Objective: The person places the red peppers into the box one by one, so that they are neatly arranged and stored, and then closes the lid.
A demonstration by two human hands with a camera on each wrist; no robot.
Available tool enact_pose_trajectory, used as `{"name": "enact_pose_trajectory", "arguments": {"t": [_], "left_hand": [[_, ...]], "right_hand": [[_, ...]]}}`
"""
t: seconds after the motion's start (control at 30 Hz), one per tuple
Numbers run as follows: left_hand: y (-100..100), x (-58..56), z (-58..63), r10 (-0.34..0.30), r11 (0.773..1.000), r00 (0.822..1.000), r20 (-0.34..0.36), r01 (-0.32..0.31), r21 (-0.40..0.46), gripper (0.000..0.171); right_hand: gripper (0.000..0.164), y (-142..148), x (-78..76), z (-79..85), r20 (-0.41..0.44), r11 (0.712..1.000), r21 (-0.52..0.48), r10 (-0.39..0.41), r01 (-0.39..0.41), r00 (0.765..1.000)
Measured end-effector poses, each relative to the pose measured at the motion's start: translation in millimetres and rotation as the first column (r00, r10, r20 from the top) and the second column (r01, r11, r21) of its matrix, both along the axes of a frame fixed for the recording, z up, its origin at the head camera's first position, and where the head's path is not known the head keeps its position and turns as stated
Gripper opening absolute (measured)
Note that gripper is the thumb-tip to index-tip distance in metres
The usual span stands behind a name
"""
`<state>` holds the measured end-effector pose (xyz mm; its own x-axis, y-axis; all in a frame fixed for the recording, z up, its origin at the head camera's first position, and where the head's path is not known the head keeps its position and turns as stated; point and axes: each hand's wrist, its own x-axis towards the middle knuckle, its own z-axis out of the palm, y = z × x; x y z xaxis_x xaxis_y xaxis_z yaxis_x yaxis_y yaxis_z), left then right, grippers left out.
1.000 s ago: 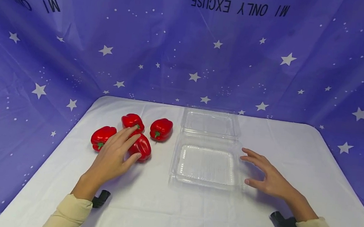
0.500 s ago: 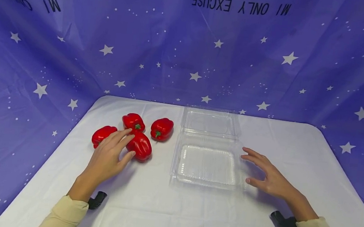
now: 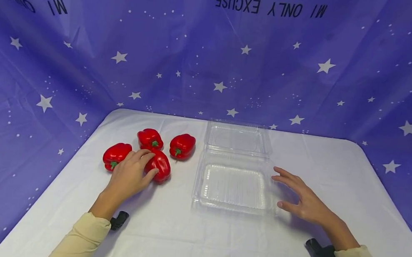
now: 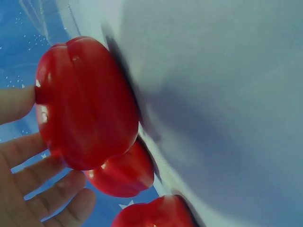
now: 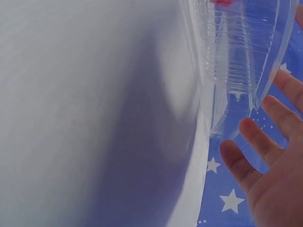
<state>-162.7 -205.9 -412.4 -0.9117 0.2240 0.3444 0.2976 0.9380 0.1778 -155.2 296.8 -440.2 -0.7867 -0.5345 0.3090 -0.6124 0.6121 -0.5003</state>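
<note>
In the head view, my left hand (image 3: 131,175) is bent over the nearest red bell pepper (image 3: 160,167), fingers on its far left side and thumb at its near side. That bell pepper (image 4: 87,104) fills much of the left wrist view, with the thumb (image 4: 14,104) and foremost fingers meeting its edge. It looks still on the table. My right hand (image 3: 302,197) holds nothing; its spread fingers are beside the right edge of a clear plastic clamshell box (image 3: 233,206). In the right wrist view the fingertips (image 5: 232,151) lie close to the box wall; contact is unclear.
Three more red bell peppers lie near the left hand: one at left (image 3: 116,156), one behind (image 3: 149,138) and one farther right (image 3: 183,146). The box's lid (image 3: 238,140) is laid back toward the purple star-patterned curtain (image 3: 198,60). A white cloth (image 3: 179,239) covers the table.
My left hand drew slightly back from the nearest pepper, then came forward again, its fingers and thumb now closer around it. The right hand and the box have not moved.
</note>
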Motion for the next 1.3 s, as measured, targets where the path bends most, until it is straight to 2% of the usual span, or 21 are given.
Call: {"name": "enact_pose_trajectory", "arguments": {"t": [0.13, 0.27, 0.43, 0.57, 0.73, 0.87, 1.07, 1.3], "left_hand": [[0, -1.1, 2.8, -0.015, 1.0, 0.999, 0.046, 0.014, 0.016, 0.05], [0, -2.2, 6.1, -0.036, 0.999, 0.992, 0.123, 0.031, 0.04, 0.049], [1, -3.5, 9.7, -0.085, 0.993, 0.971, 0.223, 0.066, 0.093, 0.055], [1, -3.6, 10.2, -0.113, 0.987, 0.956, 0.271, 0.076, 0.144, 0.062], [2, -2.5, 5.3, -0.107, 0.984, 0.958, 0.265, 0.065, 0.163, 0.056], [5, -2.3, -0.4, -0.107, 0.983, 0.961, 0.254, 0.065, 0.17, 0.059], [4, 0.0, -6.3, -0.132, 0.982, 0.976, 0.173, 0.105, 0.158, 0.06], [2, 2.8, -4.3, -0.184, 0.974, 0.967, 0.176, 0.155, 0.168, 0.06]], "right_hand": [[0.064, 0, 0.2, 0.3, -0.002, 1.0, -0.011, 0.005, -0.005, 1.0], [0.063, 0, 0.7, -0.2, -0.012, 1.0, -0.008, 0.01, -0.01, 1.0], [0.064, 1, 1.0, -1.3, -0.001, 1.0, 0.007, -0.007, 0.007, 1.0], [0.065, 2, 1.1, -0.8, 0.007, 1.0, 0.011, -0.016, 0.016, 1.0], [0.064, 2, 1.7, 0.8, 0.0, 1.0, 0.018, -0.013, 0.013, 1.0], [0.063, 3, 2.2, 1.3, -0.014, 1.0, 0.014, 0.0, 0.0, 1.0], [0.065, 1, 1.9, 1.5, -0.022, 1.0, 0.012, 0.029, -0.029, 0.999], [0.068, 2, -0.8, 0.4, -0.037, 1.0, 0.007, 0.028, -0.028, 0.999]]}}
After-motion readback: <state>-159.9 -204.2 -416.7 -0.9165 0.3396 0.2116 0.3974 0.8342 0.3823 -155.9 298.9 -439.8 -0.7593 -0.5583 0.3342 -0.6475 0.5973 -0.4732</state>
